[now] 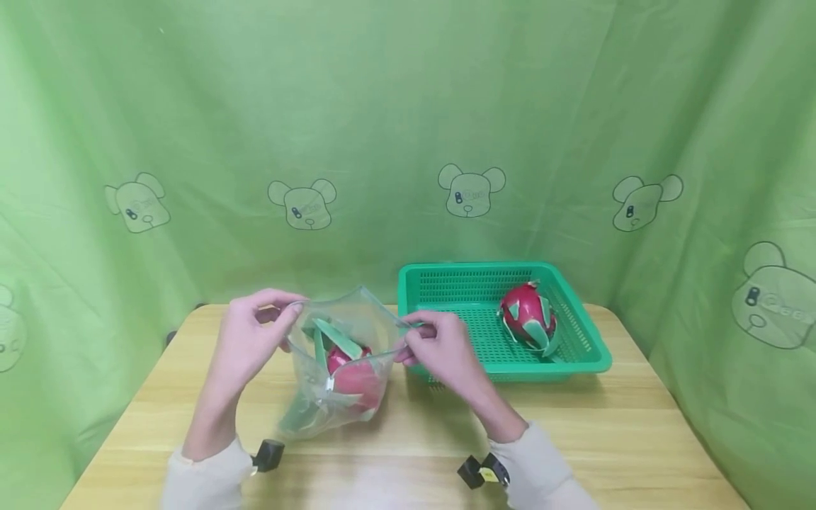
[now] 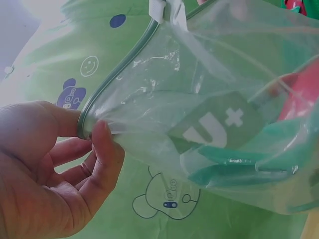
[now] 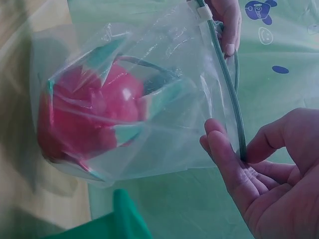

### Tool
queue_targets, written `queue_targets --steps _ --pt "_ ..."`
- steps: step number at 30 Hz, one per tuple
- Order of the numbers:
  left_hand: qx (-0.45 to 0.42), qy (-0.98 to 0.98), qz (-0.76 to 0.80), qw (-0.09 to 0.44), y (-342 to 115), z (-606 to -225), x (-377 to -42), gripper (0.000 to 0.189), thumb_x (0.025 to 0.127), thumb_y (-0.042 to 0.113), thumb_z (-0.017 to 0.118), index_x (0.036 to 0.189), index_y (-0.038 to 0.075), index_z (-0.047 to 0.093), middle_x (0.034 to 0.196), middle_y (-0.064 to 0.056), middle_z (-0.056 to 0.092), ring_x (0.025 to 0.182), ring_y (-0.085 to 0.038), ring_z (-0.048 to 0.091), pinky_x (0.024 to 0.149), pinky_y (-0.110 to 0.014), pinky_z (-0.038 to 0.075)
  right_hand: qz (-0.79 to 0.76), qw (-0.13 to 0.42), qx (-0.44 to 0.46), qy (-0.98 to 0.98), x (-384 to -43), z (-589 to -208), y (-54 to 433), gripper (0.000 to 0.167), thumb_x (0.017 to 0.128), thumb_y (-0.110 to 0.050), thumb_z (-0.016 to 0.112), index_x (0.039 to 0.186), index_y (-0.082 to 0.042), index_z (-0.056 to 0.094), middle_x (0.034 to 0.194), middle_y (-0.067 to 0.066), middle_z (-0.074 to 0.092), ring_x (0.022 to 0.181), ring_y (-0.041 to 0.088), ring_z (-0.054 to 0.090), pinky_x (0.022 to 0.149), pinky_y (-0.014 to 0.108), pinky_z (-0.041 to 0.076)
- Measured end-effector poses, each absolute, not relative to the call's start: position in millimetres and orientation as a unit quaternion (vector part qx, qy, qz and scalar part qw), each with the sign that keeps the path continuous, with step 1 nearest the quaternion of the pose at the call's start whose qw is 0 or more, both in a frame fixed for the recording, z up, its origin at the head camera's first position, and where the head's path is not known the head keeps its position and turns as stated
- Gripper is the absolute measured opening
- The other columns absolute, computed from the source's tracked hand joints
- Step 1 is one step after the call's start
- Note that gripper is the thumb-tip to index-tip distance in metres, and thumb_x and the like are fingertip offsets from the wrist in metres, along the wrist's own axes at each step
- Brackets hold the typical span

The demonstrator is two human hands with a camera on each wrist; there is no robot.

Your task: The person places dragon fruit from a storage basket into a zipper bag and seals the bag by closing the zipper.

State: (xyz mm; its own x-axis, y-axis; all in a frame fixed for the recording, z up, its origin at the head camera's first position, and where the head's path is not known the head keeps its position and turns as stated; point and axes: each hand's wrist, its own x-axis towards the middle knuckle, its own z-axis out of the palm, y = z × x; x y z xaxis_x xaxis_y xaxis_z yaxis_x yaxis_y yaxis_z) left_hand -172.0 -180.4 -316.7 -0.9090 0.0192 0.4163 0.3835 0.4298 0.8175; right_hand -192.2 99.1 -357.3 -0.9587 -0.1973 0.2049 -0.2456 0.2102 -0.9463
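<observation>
A clear zip bag (image 1: pixel 306 411) with a dark green zip edge and a white slider (image 3: pixel 204 13) hangs between both hands, its mouth spread wide. Inside lies a red dragon fruit (image 3: pixel 94 109) with green scales, seen through the plastic. My left hand (image 1: pixel 255 340) pinches the left corner of the bag's mouth between thumb and fingers. At the opposite corner, my right hand (image 1: pixel 440 347) pinches the rim the same way. In the left wrist view a "U+" print (image 2: pixel 212 132) shows on the bag.
A green plastic basket (image 1: pixel 446 270) stands on the wooden table (image 1: pixel 574 439) to the right, behind my right hand. Another dragon fruit (image 1: pixel 528 315) lies in its right part. A green curtain (image 1: pixel 382 127) with bear drawings surrounds the table at the back and sides.
</observation>
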Motion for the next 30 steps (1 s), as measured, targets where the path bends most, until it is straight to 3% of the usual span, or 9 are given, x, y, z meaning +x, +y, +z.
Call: queue_targets --steps 9,22,30 --pt "-0.110 -0.831 -0.512 0.188 -183 -303 -172 0.014 0.097 0.007 0.068 0.108 0.003 0.077 0.097 -0.017 0.070 0.053 -0.020 0.064 0.054 -0.033 0.059 0.586 0.034 0.143 -0.797 -198 -335 98 0.027 0.091 0.003 0.056 0.113 0.003 0.073 0.073 0.007 0.074 0.062 0.024 0.073 0.060 0.046 0.063" --pt "-0.106 -0.839 -0.488 0.214 -189 -283 -175 0.016 0.098 0.009 0.067 0.109 0.002 0.076 0.093 -0.018 0.069 0.054 -0.018 0.065 0.054 -0.030 0.059 0.569 0.038 0.165 -0.805 -206 -306 101 0.028 0.091 0.003 0.055 0.114 0.005 0.071 0.072 0.008 0.074 0.066 0.028 0.075 0.061 0.040 0.064" --pt "-0.103 -0.841 -0.488 0.210 -194 -277 -176 0.018 0.099 0.010 0.067 0.110 -0.001 0.075 0.094 -0.019 0.069 0.060 -0.014 0.067 0.055 -0.029 0.060 0.543 0.040 0.161 -0.823 -207 -294 99 0.028 0.090 0.002 0.054 0.113 0.001 0.071 0.070 0.006 0.073 0.061 0.021 0.074 0.061 0.039 0.064"
